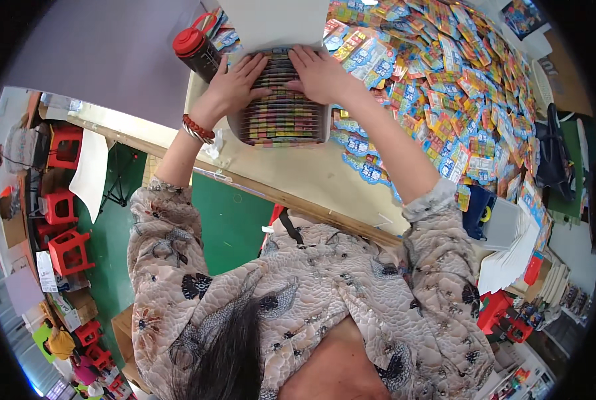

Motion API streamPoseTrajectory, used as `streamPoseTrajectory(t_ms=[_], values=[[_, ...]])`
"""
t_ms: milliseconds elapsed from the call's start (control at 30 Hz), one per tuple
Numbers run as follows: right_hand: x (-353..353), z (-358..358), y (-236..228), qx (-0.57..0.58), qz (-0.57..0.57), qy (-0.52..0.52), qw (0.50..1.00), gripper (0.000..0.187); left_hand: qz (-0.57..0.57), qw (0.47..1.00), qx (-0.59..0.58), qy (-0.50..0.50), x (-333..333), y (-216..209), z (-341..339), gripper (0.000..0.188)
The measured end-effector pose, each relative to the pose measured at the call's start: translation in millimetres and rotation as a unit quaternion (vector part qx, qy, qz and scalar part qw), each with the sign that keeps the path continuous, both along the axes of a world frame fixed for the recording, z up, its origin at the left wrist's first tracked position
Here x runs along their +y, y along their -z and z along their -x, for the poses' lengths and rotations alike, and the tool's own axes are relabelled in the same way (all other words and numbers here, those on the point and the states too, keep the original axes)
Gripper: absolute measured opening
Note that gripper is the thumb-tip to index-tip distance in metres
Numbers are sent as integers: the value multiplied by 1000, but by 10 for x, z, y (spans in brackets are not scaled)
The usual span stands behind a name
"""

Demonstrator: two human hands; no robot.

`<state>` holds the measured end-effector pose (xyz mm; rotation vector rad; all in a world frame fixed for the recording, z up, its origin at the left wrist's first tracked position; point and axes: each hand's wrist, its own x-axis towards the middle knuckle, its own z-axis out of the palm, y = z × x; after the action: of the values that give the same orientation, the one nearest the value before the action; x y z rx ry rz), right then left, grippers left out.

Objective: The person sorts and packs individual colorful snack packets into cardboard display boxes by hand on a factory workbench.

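In front of me on the table stands a white box (276, 25) with its lid flap raised at the far side. A tight row of thin, colourful flat packets (282, 119) fills it, standing on edge. My left hand (236, 85) rests over the left side of the row, fingers stretched toward the far end and thumb across the packets. On the opposite side my right hand (316, 75) lies likewise, fingers extended and thumb pointing inward. Both hands touch the packets and are open, gripping nothing. The far packets are partly covered by my fingers.
A big heap of blue, red and yellow packets (438, 87) spreads over the table's right side. Left of the box is a dark bottle with a red lid (190, 44), beside a large grey panel (111, 53). White sheets (511, 257) stack at right. Red stools (70, 250) stand left.
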<state>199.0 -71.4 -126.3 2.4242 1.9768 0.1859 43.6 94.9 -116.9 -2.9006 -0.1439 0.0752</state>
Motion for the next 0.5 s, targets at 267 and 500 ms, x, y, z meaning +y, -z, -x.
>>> streamPoseTrajectory(t_ms=[267, 500], values=[[18, -38, -126, 107, -2, 12, 994, 66, 199, 954, -223, 11, 33, -46, 88, 56], [-273, 41, -171, 156, -294, 212, 919, 38, 523, 803, -168, -229, -181, 157, 544, 43]])
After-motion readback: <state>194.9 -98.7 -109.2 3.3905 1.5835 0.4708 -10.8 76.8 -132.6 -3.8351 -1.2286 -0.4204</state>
